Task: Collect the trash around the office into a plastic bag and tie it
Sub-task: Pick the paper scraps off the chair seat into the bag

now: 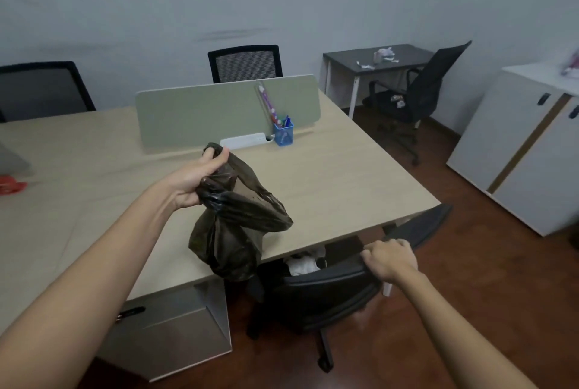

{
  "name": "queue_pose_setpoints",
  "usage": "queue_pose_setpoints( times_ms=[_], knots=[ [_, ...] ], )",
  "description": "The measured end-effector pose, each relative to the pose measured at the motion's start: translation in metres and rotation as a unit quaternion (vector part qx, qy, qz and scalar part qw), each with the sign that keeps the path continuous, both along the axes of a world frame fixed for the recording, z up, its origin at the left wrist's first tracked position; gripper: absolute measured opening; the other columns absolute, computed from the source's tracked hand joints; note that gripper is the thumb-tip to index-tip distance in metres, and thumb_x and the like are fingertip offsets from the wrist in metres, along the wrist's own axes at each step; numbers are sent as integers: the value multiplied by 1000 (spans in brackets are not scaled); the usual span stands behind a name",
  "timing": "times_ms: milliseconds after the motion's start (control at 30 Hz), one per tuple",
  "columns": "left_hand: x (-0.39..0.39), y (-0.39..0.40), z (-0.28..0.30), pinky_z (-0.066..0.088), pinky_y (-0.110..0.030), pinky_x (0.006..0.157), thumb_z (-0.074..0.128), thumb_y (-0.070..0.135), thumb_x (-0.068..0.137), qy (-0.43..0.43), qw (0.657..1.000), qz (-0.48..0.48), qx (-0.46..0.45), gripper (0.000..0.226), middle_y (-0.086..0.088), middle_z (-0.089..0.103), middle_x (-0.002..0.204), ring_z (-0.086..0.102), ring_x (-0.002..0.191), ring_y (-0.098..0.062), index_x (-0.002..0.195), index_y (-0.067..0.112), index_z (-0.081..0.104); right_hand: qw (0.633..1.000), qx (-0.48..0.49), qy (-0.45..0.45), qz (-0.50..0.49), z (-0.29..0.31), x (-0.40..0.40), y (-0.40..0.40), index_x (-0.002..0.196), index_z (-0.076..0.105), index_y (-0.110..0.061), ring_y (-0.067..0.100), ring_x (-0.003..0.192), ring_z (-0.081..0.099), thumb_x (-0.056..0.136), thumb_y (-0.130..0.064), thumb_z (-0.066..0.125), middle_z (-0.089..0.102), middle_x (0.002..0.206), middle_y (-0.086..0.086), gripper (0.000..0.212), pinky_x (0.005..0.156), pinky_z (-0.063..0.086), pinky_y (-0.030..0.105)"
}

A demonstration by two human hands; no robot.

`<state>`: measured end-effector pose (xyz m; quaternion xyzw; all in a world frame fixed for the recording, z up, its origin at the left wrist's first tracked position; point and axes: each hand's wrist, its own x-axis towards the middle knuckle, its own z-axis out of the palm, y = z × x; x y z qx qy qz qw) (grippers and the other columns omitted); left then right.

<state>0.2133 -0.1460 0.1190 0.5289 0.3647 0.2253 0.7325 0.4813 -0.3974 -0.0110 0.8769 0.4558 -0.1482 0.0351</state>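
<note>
A dark plastic bag (233, 219) hangs over the near edge of the desk (329, 182), its neck bunched in the closed left hand (197, 177), while the right hand (390, 258) grips the backrest of the black chair (329, 291), on whose seat lies what looks like crumpled white paper (302, 263).

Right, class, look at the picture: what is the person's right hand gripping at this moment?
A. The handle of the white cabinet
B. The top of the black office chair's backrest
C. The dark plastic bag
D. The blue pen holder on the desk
B: the right hand has its fingers curled over the top edge of the black office chair backrest, while the left hand holds the dark plastic bag above the desk.
</note>
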Motion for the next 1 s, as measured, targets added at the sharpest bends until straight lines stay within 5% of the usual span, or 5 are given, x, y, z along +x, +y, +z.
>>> queue_pose_setpoints(
  times_ms=[367,433,733,867,1000],
  knots=[
    [50,-38,-24,51,-14,65,51,37,89,-19,996,-82,-30,78,2,31,154,68,87,-3,153,21,9,957,-34,43,-284,-3,49,-112,139,44,-42,35,144,-24,96,-17,32,-22,160,-1,51,114,0,64],
    [59,-46,-27,52,-15,67,51,37,88,-20,994,-100,-43,76,2,30,154,55,114,-9,153,26,12,937,-15,40,-346,-6,53,-132,143,32,-43,43,143,-22,99,-19,34,-31,156,-3,51,114,6,66],
    [108,-99,-67,44,-11,42,56,38,86,-15,971,-236,-45,25,8,50,77,50,41,6,101,21,46,866,27,-37,-497,-1,64,-222,146,21,-46,44,99,56,100,-31,32,24,141,18,50,82,45,45],
    [130,-115,-98,46,-14,41,44,29,98,25,977,-203,-61,68,-12,35,151,59,44,1,152,13,6,866,19,-72,-495,0,76,-260,143,25,-46,43,97,57,99,-34,35,31,132,18,47,85,45,47],
    [146,-123,-131,53,-16,54,64,40,83,41,976,-205,-57,98,9,37,135,69,65,3,153,20,-2,869,16,-111,-481,-8,87,-290,142,27,-47,45,98,55,98,-33,36,32,133,20,46,87,45,51]
  ],
)
